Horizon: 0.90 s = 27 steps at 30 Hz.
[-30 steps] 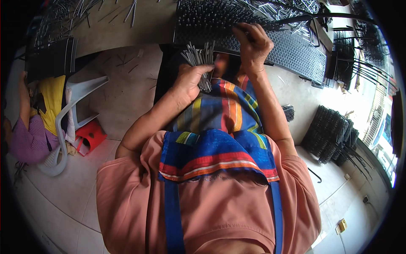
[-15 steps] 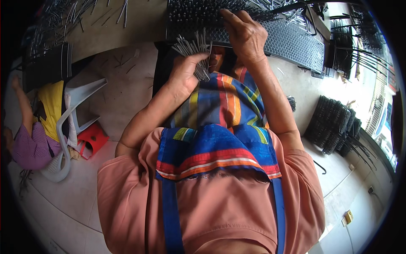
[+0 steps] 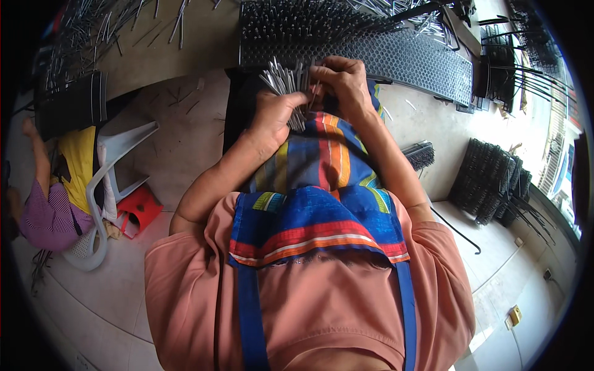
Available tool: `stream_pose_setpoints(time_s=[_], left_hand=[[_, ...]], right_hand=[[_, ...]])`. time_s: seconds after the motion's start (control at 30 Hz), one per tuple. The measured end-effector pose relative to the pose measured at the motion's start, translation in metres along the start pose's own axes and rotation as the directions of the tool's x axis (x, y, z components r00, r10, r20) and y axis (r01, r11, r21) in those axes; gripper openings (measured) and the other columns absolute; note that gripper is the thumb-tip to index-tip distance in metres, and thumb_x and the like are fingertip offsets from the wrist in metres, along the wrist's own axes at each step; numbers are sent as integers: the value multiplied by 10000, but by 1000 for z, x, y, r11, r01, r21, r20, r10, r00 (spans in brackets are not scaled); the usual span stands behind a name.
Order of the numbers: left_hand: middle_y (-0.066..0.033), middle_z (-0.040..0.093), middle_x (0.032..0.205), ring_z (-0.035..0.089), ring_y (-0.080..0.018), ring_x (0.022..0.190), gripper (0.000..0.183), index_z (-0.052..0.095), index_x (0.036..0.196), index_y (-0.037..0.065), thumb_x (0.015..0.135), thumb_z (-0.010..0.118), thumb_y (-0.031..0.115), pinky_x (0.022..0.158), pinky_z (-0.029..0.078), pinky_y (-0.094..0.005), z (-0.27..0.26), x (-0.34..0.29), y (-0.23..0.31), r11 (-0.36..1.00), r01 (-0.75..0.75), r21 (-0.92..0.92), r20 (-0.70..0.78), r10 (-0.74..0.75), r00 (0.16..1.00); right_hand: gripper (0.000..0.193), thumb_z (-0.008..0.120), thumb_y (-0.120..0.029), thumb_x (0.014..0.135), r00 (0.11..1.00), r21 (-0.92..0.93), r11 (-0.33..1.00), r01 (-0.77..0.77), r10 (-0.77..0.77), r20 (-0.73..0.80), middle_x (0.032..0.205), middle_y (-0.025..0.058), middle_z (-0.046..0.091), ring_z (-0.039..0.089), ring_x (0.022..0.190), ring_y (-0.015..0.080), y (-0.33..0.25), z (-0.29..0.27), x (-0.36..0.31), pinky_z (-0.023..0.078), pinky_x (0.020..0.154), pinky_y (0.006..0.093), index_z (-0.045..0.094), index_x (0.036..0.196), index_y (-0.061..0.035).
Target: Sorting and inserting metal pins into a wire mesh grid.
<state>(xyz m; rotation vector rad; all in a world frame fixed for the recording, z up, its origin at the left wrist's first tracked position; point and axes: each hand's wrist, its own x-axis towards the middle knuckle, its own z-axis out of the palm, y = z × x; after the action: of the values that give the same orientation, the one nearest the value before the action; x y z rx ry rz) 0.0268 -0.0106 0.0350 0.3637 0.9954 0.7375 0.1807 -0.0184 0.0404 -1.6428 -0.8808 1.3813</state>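
Note:
A fanned bundle of thin silvery metal rods point(image 3: 281, 79) is gripped in my left hand point(image 3: 272, 114), with the thumb pressed across it. My right hand point(image 3: 346, 80) is beside the bundle, its thumb and fingers pinched together; whatever lies between them is too small to make out. Just beyond both hands is a long dark plate full of holes point(image 3: 408, 62). Many upright rods point(image 3: 297, 25) with dark tips stand packed in the plate's left and far part, while its right part shows bare holes.
Loose rods point(image 3: 179, 25) lie on the brown table point(image 3: 148, 59) at left, more behind the plate. Stacked black wire-like bundles point(image 3: 489, 179) stand on the floor at right. Another person point(image 3: 52, 210) sits on a white plastic chair point(image 3: 96, 229) at left, near a red bag point(image 3: 139, 210).
My right hand has come down from the standing rods on the plate to the bundle in my left hand. The left hand has stayed nearly in place, still holding the rods.

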Motion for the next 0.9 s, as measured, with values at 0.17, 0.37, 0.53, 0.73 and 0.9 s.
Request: stream_pose_setpoints(time_s=[0.17, 0.37, 0.53, 0.73, 0.9], left_hand=[[-94, 700, 895, 685, -177, 745, 216, 690, 970, -23, 768, 678, -99, 671, 589, -321, -2, -3, -2, 996, 52, 70, 64, -57, 996], [-160, 703, 903, 701, -241, 720, 166, 674, 943, -51, 784, 642, -85, 629, 594, -350, -20, 6, -7, 956, 291, 35, -23, -290, 957], [-176, 697, 884, 700, -246, 713, 218, 657, 984, -69, 774, 610, -103, 622, 592, -354, -21, 1, -9, 952, 254, 173, 21, -261, 965], [-142, 700, 872, 693, -233, 700, 240, 665, 994, -58, 765, 617, -110, 636, 586, -349, -22, 1, -9, 990, 125, 69, -3, -125, 992], [-129, 700, 905, 691, -221, 729, 252, 671, 997, -43, 757, 629, -111, 676, 580, -331, -18, -2, 0, 975, 217, 52, 7, -217, 976]], right_hand=[[92, 692, -83, 834, 999, 80, 996, -43, 41, 31, 617, -8, 578, 457, 502, 44, -6, -14, 0, 325, 445, 218, 668, 780, -13], [41, 719, 0, 786, 743, 25, 856, 517, -434, -510, 682, -1, 614, 506, 550, 56, -8, -39, 15, 374, 494, 206, 689, 812, -3], [68, 710, 68, 771, 529, -456, 604, 654, -796, -294, 812, 15, 666, 597, 682, 69, -10, -40, 29, 460, 588, 187, 680, 807, 20], [70, 705, 74, 771, 612, -336, 710, 619, -703, -362, 792, 31, 659, 590, 662, 70, -4, -38, 29, 465, 570, 187, 687, 817, 25], [70, 702, 72, 771, 620, -318, 730, 605, -682, -387, 780, 36, 657, 585, 637, 74, 8, -33, 34, 464, 555, 191, 698, 824, 26]])
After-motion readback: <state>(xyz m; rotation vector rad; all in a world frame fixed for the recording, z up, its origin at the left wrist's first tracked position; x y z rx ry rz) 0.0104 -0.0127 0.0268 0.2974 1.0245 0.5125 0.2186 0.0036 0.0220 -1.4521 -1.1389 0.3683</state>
